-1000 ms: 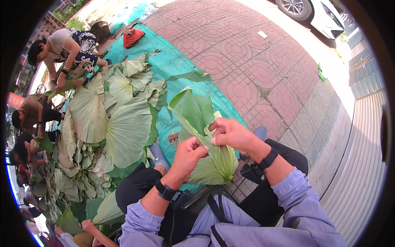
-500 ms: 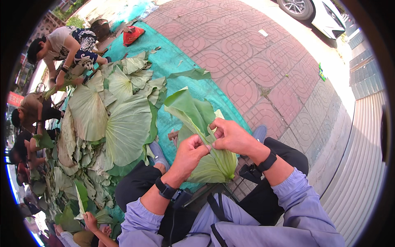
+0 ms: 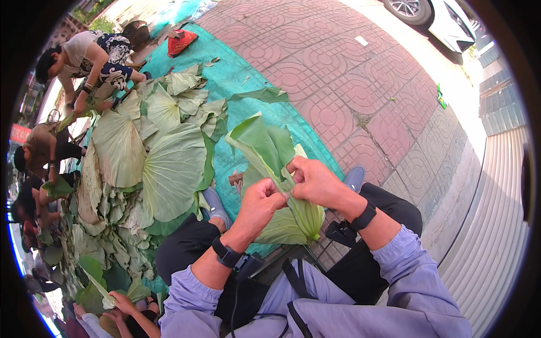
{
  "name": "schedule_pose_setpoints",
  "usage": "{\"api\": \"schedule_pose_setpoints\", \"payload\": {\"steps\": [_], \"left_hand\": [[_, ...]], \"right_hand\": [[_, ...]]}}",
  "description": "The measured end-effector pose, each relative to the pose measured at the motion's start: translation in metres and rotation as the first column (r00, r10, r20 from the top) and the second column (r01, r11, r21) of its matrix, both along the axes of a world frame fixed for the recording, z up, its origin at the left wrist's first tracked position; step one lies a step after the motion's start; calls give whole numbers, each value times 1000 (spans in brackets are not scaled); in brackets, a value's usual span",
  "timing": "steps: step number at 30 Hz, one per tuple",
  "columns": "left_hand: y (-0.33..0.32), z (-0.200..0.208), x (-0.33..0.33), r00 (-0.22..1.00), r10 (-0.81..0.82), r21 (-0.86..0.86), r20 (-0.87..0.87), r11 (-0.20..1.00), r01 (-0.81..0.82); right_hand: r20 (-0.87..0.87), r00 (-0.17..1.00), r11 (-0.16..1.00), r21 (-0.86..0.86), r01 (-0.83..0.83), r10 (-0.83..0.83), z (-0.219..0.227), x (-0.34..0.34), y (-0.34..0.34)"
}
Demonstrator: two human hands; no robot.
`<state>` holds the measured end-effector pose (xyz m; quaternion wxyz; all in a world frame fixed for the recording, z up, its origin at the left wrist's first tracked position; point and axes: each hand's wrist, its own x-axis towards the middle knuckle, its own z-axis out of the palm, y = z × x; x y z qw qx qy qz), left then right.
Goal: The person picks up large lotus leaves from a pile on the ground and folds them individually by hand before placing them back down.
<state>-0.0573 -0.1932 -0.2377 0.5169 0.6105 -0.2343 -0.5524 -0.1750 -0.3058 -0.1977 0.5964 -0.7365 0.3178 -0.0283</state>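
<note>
**Large leaf (image 3: 304, 217), partly folded, held up with its far flap raised**

Clamped on the creased middle of the leaf: left grip (image 3: 259, 203) from its left, right grip (image 3: 318, 183) from its right, each with thumb pressed to fingers, nearly touching one another. Held up together over the near part of the teal sheet (image 3: 231, 70). By the look of it, partway through folding: gathered into ribs along the near portion, overlapped at the middle, with the far flap not yet turned down. Long axis slanting from near right to far left; pointing near and right with the ribbed base, away and left with the flap. To the left of the leaf, spread and layered, a wide heap of leaves (image 3: 174, 169), mostly unfolded. Just beyond the leaf, one loose leaf (image 3: 262, 94). Farther beyond and left, a bent-over co-worker (image 3: 79, 53) and a red bag (image 3: 180, 43). Farthest, beyond and right, a white car (image 3: 453, 28).
</note>
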Motion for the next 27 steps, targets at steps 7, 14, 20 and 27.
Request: {"api": "schedule_pose_setpoints", "payload": {"steps": [7,14,20,27], "left_hand": [[0,8,-4,986,83,15,-146,997,-82],[0,12,-5,941,128,18,-313,991,-129],[0,11,-5,914,152,22,-377,988,-155],[-2,16,-7,899,175,12,-402,983,-186]], "right_hand": [[-17,999,998,50,35,-34,-1,1,-1],[-1,999,993,111,44,-44,-5,0,-3],[37,992,975,195,107,-116,-8,-1,-2],[83,979,946,284,158,-188,-15,-1,-3]]}}
